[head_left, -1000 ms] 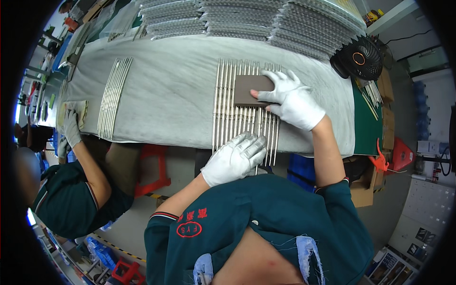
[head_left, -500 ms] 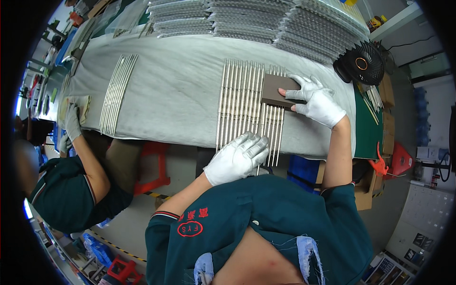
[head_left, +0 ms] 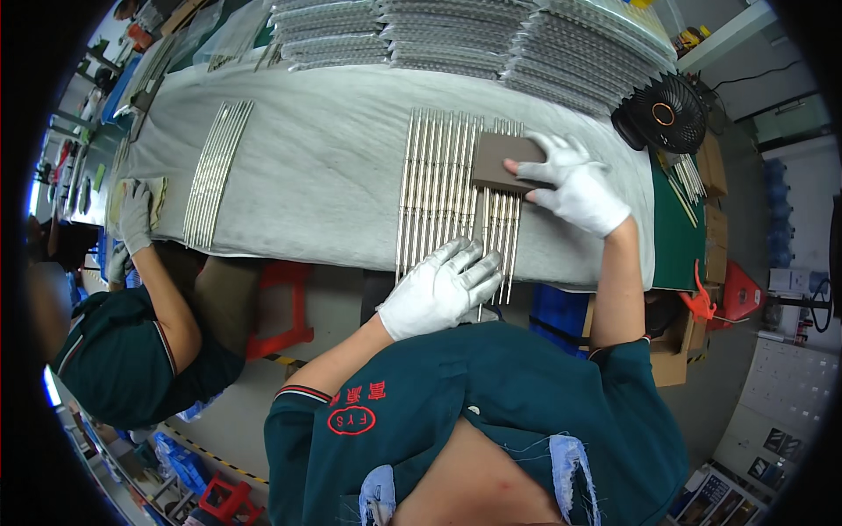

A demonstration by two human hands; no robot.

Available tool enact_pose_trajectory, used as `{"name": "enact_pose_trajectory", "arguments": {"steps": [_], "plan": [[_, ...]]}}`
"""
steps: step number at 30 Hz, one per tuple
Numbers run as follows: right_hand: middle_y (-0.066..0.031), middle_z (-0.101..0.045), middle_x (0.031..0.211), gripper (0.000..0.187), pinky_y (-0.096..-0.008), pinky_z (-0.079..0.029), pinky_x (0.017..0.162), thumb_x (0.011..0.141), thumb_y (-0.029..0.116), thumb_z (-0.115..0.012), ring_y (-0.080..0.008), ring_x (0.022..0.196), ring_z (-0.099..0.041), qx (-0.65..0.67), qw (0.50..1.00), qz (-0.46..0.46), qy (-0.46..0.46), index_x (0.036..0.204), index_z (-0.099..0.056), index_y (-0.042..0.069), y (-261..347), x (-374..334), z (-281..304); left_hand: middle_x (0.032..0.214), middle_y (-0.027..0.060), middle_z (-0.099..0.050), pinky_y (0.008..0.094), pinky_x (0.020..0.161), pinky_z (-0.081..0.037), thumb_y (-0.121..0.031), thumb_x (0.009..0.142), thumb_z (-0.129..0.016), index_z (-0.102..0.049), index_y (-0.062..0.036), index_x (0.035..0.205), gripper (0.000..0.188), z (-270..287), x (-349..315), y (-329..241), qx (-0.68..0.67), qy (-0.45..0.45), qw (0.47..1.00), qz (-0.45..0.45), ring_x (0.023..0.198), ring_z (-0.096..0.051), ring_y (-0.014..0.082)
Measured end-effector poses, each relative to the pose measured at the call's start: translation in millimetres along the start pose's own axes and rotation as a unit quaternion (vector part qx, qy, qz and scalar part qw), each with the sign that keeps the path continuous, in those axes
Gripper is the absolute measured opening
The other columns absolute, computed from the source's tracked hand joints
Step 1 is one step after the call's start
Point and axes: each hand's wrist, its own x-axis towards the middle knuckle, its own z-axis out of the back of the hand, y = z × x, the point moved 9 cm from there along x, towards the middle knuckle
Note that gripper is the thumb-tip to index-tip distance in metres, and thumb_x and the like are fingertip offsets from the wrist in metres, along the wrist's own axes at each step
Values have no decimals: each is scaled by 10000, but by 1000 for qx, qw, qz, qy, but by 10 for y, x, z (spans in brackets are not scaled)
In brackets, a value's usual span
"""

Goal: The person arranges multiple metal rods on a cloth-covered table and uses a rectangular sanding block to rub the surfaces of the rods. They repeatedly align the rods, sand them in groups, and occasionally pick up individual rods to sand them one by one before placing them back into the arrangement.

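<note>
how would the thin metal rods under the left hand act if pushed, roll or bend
The metal rods look slim and round, so a loose one would probably roll sideways. They lie nearly straight with no obvious kinks, which hints that they are fairly stiff. Their shiny surface may also let them slide a little under the gloved left hand.

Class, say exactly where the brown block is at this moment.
In the head view, the brown block is right of centre, over the right part of the metal rods, with the right hand gripping its right side.
</note>
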Motion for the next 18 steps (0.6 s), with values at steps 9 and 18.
{"name": "enact_pose_trajectory", "arguments": {"steps": [9,18], "plan": [[-184,-457,1520,539,-475,-318,1174,790,174,-771,-358,1373,-446,3,998,-45,45,1313,-688,277,-58,38,-72,1332,166,-603,498,1141,-363,-514,892,-610,-615,-45,1256,594,-68,-12,25,0,10,1000,-2,1236,-584,343],[-166,-469,1502,506,-519,-335,1146,818,248,-739,-389,1337,-460,16,999,-28,22,1318,-679,304,-104,4,-102,1313,161,-616,484,1116,-402,-512,810,-699,-641,-38,1210,623,34,-28,26,-19,-54,998,8,1204,-599,344]]}}
